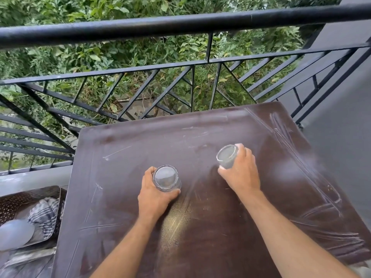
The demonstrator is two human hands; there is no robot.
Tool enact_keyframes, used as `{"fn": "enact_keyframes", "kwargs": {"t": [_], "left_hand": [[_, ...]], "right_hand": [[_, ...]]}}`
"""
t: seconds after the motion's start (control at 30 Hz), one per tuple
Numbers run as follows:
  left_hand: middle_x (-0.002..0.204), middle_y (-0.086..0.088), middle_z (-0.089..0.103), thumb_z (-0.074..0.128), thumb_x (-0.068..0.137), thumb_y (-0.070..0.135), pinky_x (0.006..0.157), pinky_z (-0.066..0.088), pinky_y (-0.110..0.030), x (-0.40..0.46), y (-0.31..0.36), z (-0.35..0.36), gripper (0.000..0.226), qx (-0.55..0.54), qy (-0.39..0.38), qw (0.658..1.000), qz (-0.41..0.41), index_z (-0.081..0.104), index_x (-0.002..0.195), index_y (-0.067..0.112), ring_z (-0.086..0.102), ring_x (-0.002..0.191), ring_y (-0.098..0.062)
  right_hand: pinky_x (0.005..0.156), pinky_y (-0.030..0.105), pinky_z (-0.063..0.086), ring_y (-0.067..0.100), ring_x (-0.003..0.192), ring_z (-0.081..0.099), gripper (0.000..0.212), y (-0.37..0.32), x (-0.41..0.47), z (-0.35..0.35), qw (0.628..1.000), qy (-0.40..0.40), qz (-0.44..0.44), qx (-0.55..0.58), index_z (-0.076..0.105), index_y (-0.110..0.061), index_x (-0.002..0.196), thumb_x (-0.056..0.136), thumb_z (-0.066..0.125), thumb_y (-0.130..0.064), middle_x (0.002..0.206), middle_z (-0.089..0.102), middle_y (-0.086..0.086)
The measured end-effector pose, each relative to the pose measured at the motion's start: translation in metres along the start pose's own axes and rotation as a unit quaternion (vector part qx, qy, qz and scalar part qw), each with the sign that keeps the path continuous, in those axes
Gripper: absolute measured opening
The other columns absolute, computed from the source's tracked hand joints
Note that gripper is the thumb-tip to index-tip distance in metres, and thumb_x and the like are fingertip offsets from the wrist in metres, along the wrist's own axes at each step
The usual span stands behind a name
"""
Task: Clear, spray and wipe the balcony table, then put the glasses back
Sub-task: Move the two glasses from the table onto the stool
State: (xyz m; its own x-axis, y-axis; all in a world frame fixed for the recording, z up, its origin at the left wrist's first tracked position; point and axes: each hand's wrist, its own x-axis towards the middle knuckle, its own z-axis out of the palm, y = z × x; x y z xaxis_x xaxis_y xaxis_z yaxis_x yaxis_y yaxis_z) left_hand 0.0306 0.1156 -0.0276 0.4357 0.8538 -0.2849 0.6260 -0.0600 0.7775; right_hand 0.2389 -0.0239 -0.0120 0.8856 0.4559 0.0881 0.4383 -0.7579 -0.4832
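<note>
A dark brown square table (124,197) with white scratch marks and a patch of fine grit near the middle fills the lower view. My left hand (154,199) is wrapped around a clear glass (166,178) that stands upright near the table's centre. My right hand (243,173) grips a second clear glass (227,156), tilted to the left, further back and to the right. I cannot tell whether that glass touches the tabletop.
A black metal railing (180,25) runs along the far side, with green foliage beyond it. A grey wall (341,121) is close on the right. At the lower left, a patterned seat (18,201) holds a checked cloth (47,215) and a pale round object (15,233).
</note>
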Motion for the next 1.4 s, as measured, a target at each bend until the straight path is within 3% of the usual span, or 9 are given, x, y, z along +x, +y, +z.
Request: {"fn": "enact_keyframes", "kwargs": {"t": [0.1,0.2,0.53,0.63,0.9,1.1,1.33,1.4], "left_hand": [[0.124,0.024,0.051,0.091,0.055,0.037,0.089,0.035,-0.024,0.0,0.0,0.0,0.091,0.003,-0.002,1.0,0.001,0.037,0.128,0.04,0.051,0.098,-0.004],[0.124,0.024,0.051,0.091,0.055,0.037,0.089,0.034,-0.024,-0.001,0.001,0.0,0.091,0.002,-0.002,1.0,0.002,0.036,0.128,0.041,0.051,0.098,-0.004],[0.123,0.027,0.05,0.089,0.055,0.039,0.092,0.041,-0.028,-0.001,-0.002,0.004,0.092,-0.007,0.001,1.0,-0.003,0.035,0.128,0.043,0.054,0.098,-0.007],[0.121,0.026,0.049,0.088,0.056,0.038,0.087,0.038,-0.028,0.0,-0.005,0.007,0.088,-0.015,0.003,1.0,0.0,0.034,0.126,0.043,0.054,0.097,-0.006],[0.124,0.021,0.059,0.095,0.053,0.034,0.095,0.043,-0.023,-0.001,-0.011,0.013,0.1,-0.088,-0.01,0.996,0.011,0.037,0.134,0.042,0.059,0.109,-0.004],[0.113,0.022,0.065,0.091,0.058,0.032,0.089,0.046,-0.02,0.005,-0.011,0.003,0.08,-0.094,0.008,0.996,0.004,0.046,0.123,0.047,0.061,0.104,-0.005],[0.105,0.029,0.062,0.092,0.058,0.027,0.079,0.039,-0.007,0.005,-0.026,-0.041,0.081,-0.121,0.035,0.992,0.013,0.042,0.117,0.053,0.06,0.1,-0.003],[0.108,0.025,0.064,0.092,0.058,0.029,0.082,0.043,-0.012,0.003,-0.039,-0.062,0.08,-0.123,0.044,0.991,0.01,0.046,0.119,0.049,0.061,0.102,-0.004]], "right_hand": [[0.087,0.04,0.049,0.029,0.104,0.057,0.079,-0.019,-0.016,0.0,0.984,0.047,0.064,0.161,0.04,-0.019,0.128,0.063,0.083,-0.027,0.113,0.056,0.0],[0.085,0.041,0.05,0.03,0.1,0.061,0.079,-0.023,-0.028,0.007,0.969,0.06,0.105,0.214,0.039,-0.022,0.127,0.063,0.086,-0.029,0.107,0.057,-0.003],[0.082,0.033,0.049,0.022,0.097,0.06,0.079,-0.008,-0.052,0.024,0.97,0.027,0.105,0.219,0.039,-0.026,0.124,0.063,0.088,-0.028,0.109,0.06,-0.004],[0.082,0.029,0.046,0.018,0.097,0.059,0.079,-0.006,-0.055,0.028,0.968,0.021,0.103,0.227,0.039,-0.028,0.124,0.063,0.088,-0.028,0.111,0.059,-0.005],[0.103,0.031,0.043,0.01,0.12,0.053,0.095,0.001,-0.056,0.033,0.958,-0.005,0.117,0.263,0.037,-0.04,0.137,0.06,0.092,-0.035,0.133,0.054,-0.016],[0.099,0.038,0.048,0.008,0.11,0.058,0.079,-0.004,-0.057,0.031,0.951,-0.003,0.123,0.285,0.046,-0.044,0.125,0.06,0.091,-0.036,0.119,0.061,-0.017],[0.102,0.04,0.046,0.011,0.116,0.057,0.081,-0.047,-0.069,0.036,0.953,0.012,0.09,0.289,0.045,-0.041,0.129,0.062,0.091,-0.035,0.124,0.06,-0.016],[0.1,0.038,0.047,0.01,0.112,0.057,0.079,-0.069,-0.078,0.04,0.951,0.002,0.09,0.297,0.045,-0.043,0.127,0.063,0.09,-0.035,0.121,0.06,-0.017]]}}
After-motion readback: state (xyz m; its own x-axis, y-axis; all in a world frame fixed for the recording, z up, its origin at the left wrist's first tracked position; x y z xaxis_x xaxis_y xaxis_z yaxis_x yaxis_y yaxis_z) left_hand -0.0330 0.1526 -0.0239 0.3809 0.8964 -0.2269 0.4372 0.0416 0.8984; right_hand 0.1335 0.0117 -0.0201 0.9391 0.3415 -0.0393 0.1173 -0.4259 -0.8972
